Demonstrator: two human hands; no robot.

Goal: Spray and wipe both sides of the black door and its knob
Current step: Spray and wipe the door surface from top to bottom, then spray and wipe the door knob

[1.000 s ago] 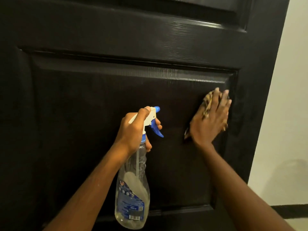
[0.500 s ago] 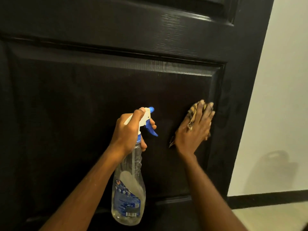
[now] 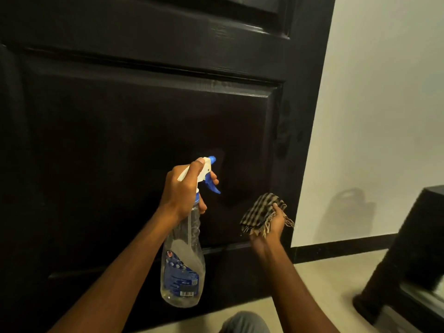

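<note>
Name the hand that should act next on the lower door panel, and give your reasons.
Left, probably. The left hand grips the spray bottle with its nozzle aimed at the door and a finger on the trigger. The right hand holds the checked cloth off the door, so wiping comes after.

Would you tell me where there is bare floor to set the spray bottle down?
The pale floor lies bare between the door, the black skirting and the dark cabinet. Crowded: the cabinet at lower right, a knee at bottom centre.
</note>
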